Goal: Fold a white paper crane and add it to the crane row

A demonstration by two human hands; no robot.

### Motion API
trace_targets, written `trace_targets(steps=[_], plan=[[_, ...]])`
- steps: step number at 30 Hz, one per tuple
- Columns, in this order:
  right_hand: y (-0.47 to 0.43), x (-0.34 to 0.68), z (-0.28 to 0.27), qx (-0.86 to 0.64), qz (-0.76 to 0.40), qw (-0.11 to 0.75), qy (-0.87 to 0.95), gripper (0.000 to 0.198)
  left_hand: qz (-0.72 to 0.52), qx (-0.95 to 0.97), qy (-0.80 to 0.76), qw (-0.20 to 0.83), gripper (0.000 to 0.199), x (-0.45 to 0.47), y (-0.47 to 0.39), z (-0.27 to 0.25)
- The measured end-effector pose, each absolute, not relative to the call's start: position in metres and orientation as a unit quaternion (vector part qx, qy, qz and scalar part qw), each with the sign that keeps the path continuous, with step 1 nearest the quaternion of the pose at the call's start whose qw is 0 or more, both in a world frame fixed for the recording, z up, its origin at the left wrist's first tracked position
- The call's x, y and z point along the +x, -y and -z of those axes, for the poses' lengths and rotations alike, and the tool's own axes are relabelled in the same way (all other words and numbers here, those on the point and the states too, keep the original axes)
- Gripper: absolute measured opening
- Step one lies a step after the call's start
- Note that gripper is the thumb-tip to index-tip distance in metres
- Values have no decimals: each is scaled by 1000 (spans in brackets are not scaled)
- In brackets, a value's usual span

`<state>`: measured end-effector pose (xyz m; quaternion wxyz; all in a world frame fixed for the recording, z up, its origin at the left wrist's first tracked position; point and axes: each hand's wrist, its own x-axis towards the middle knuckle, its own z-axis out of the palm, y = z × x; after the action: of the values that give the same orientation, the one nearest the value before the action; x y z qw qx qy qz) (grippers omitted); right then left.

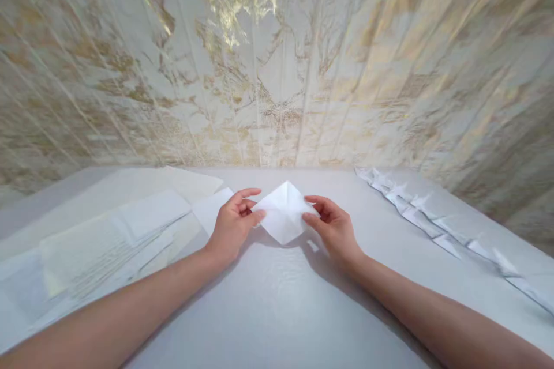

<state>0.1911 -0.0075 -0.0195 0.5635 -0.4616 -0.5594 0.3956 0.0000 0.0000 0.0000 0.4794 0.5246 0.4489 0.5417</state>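
Observation:
Between my two hands a white folded paper (pixel 284 213) is held up, diamond-shaped, with crease lines meeting near its middle. My left hand (pixel 236 216) pinches its left corner between thumb and fingers. At the opposite corner, my right hand (pixel 331 220) grips the paper the same way. The paper is raised a little over the white table (pixel 277 311), and shadows fall beneath it. Behind my left hand lies a flat white sheet (pixel 212 207), partly covered by the hand.
Stacks of white and cream paper sheets (pixel 116 236) spread over the table's left side. Along the right side runs a line of several small folded white paper pieces (pixel 415 213), some with points standing up. A wall or curtain with a gold pattern (pixel 277 69) rises behind the table's back edge.

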Motion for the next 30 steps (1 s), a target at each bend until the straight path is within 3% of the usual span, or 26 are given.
trace_targets(steps=[7,20,26,30], plan=[[16,188,12,-493,-298,529,624,37,-509,618,-464,379,39,-5,2,-4],[18,190,5,-507,-242,498,661,13,-432,643,-495,393,16,-5,2,-2],[12,195,11,-434,-221,560,670,6,-497,653,-474,319,4,-8,-2,-1],[10,195,18,-395,-207,601,663,13,-548,662,-431,275,11,-11,-5,5]])
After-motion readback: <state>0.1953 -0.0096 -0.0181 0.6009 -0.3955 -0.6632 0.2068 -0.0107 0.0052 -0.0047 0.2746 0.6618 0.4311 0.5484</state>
